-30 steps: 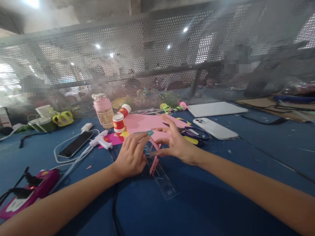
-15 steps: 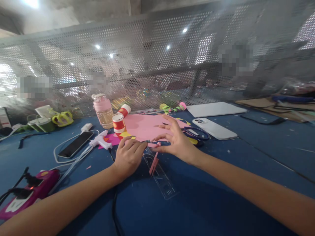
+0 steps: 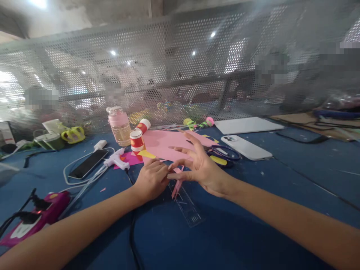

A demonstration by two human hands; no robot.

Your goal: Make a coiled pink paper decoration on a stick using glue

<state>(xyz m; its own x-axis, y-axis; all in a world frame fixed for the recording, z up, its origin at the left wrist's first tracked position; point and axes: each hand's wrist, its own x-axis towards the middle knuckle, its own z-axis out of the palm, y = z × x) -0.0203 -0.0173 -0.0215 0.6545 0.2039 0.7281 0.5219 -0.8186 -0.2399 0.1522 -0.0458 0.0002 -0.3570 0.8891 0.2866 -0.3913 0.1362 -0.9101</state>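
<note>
My left hand (image 3: 153,180) is closed, knuckles up, and its fingertips meet those of my right hand. Between them is a narrow pink paper strip (image 3: 176,189), partly curled, with an end hanging below the fingers. My right hand (image 3: 204,170) has its thumb and index finger closed around the strip's upper part, while its other fingers are spread. Exactly how the left fingertips grip the paper is hidden. Under the hands lies a clear plastic ruler (image 3: 189,210) on the blue table.
Pink paper sheets (image 3: 160,140) lie behind the hands. To the left are a white glue gun (image 3: 116,160), red paper cups (image 3: 137,140), a pink-lidded bottle (image 3: 119,127), a black phone (image 3: 87,164) and a magenta power strip (image 3: 42,215). Scissors (image 3: 225,152) and a white phone (image 3: 246,147) lie right.
My right hand has moved left, its thumb and index finger closing in against my left fingertips. The pink strip between them is now more covered by the fingers.
</note>
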